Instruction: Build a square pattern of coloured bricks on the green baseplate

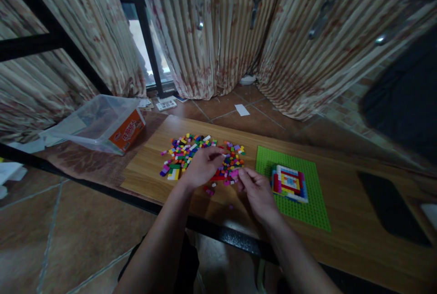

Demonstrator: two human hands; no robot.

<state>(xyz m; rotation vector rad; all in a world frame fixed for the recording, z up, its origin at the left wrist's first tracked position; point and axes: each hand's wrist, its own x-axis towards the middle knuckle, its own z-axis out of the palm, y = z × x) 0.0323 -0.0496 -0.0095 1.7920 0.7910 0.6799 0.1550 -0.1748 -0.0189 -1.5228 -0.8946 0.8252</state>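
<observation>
A spread of small colourful toy bricks [186, 150] covers the middle of the wooden board. Over its right part reaches my left hand [203, 165], thumb and fingers drawn together; whatever is between the tips is too small to make out. My right hand [256, 190] is closed at the near right edge of the pile, pinching a pink brick [235, 174]. To its right lies a green baseplate [309, 212]. A low square build of stacked bricks [291, 183], with white, red, yellow and blue rings on top, sits on that plate.
A clear plastic box [99, 123] with an orange label stands at the left. A dark flat slab [392, 205] lies on the wooden board [344, 180] at the right. Curtains [218, 43] hang beyond, and a white card [242, 110] lies on the tiled floor.
</observation>
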